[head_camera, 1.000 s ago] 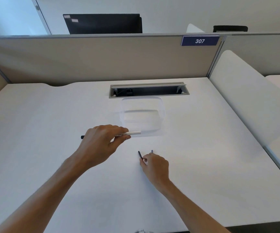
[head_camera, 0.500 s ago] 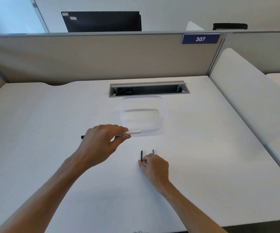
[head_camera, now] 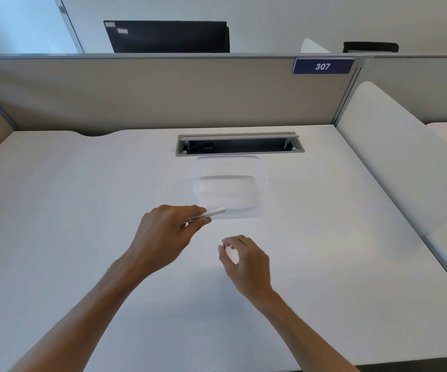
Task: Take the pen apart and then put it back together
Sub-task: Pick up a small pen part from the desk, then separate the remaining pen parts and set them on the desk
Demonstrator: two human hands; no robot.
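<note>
Two hands over the desk, frame centre.
Left hand grips the pen barrel; right hand, fingers curled together, contents unclear.

Left hand closed in a pinch; right hand curled, fingers blurred

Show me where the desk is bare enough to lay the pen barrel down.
Bare patches: the wide stretch left of the left hand, out to the desk edge; the stretch right of the right hand, up to the white side panel. Crowded: the middle, where the pen barrel nearly meets the clear container below the cable slot.
</note>
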